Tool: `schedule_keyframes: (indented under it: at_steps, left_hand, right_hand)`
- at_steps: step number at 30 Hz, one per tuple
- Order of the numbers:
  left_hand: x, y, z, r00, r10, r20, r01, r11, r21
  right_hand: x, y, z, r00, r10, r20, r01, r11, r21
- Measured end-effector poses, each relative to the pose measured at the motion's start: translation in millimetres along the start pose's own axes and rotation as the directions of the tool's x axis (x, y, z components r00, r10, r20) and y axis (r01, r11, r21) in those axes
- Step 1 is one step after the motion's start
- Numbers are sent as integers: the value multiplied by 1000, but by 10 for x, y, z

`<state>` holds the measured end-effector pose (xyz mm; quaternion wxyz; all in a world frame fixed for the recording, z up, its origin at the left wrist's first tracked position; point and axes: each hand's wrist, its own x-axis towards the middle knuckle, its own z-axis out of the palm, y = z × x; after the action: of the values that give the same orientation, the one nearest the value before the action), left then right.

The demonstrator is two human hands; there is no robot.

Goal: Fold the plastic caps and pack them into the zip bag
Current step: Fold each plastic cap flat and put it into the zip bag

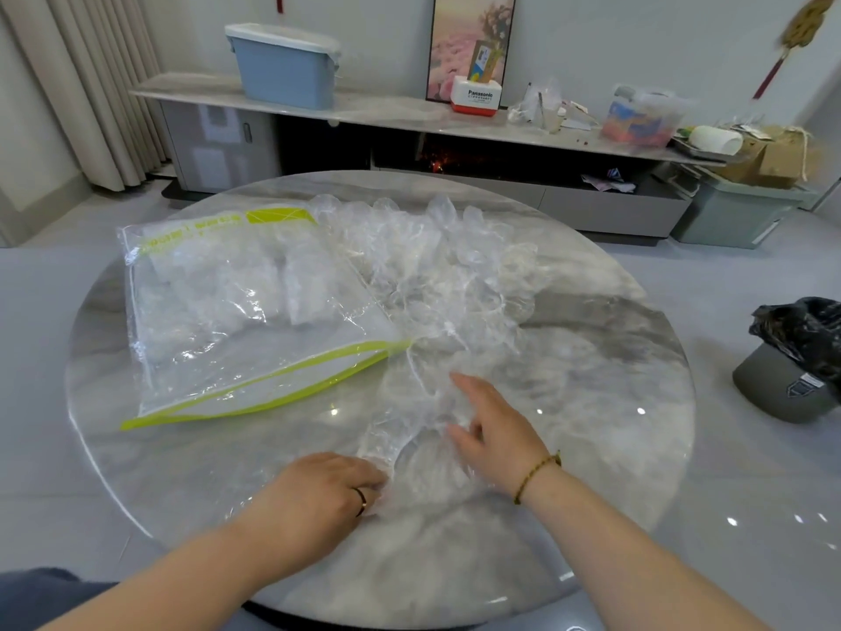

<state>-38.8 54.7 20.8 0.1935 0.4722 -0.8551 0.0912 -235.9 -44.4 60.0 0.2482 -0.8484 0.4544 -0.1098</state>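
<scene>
A clear zip bag [236, 321] with a lime-green zip edge lies on the left half of the round marble table [614, 380], with folded clear caps inside. A heap of loose clear plastic caps [446, 266] spreads across the middle and back of the table. One clear cap [409, 453] lies flat near the front edge. My left hand [318, 494] pinches that cap's near-left edge with curled fingers. My right hand [491, 430] rests flat on the cap, fingers straight and spread.
A grey bin with a black liner [796, 362] stands on the floor at the right. Behind the table runs a long low cabinet [364, 111] carrying a blue lidded box [286, 66], a Panasonic box [475, 95] and clutter.
</scene>
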Motion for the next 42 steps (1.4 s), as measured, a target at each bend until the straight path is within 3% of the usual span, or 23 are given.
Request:
schedule_keyframes:
  at_steps: [1,3,6,9,13,16,18,20,23,25,28,30,35,37,39,40,42]
  left_hand:
    - [-9,-10,-10,1000,-12,8,12,1000,-5]
    - [-30,-39,-25,997,-25,73,29,998,-52]
    - [-59,-90,-128,977,-28,213,51,993,-106]
    - [-139,-142,-171,972,-72,224,92,993,-79]
    - [-235,-105,-177,974,-97,203,100,995,-4]
    - [-282,-22,-219,963,-144,226,143,989,22]
    - [-280,25,-268,957,-157,242,150,988,47]
    - [-277,62,-325,942,-188,278,181,982,52]
    - [-248,129,-418,920,-277,278,280,960,28]
    - [-230,127,-480,875,-371,310,390,921,2]
    - [-223,129,-479,743,-505,440,551,834,26]
    - [-187,137,-502,698,-556,451,611,791,29]
    - [-103,216,-509,671,-643,369,717,689,-102]
    - [-66,210,-488,627,-718,302,778,567,-269]
    - [-31,174,-439,528,-803,274,813,386,-436]
    - [-14,151,-415,497,-827,263,818,345,-460]
    - [29,108,-367,471,-843,261,860,371,-351]
  right_hand:
    - [67,4,-21,997,68,-26,-64,988,138]
    - [183,34,-82,987,140,-83,-115,960,255]
    - [261,187,-135,963,229,-142,-197,959,205]
    - [173,366,-197,938,326,-119,-309,941,140]
    - [-134,348,-277,943,261,-206,-276,960,-45]
    - [-537,73,-129,1000,-16,25,18,998,-58]
    - [-738,-88,24,971,-112,211,120,992,-24]
    - [-804,-171,140,969,-52,240,57,998,-11]
    - [-758,-262,211,996,74,54,-84,970,226]
    - [-730,-254,227,991,135,-13,-125,944,306]
    - [-735,-247,195,980,196,-20,-180,933,312]
    - [-734,-236,181,977,207,-48,-184,938,294]
    - [-697,-276,223,959,266,-103,-233,939,254]
    - [-638,-285,241,955,284,-89,-259,939,225]
    - [-556,-280,236,948,305,-94,-288,945,158]
    - [-505,-268,227,941,322,-101,-309,942,128]
    - [-402,-257,217,925,365,-106,-358,930,82]
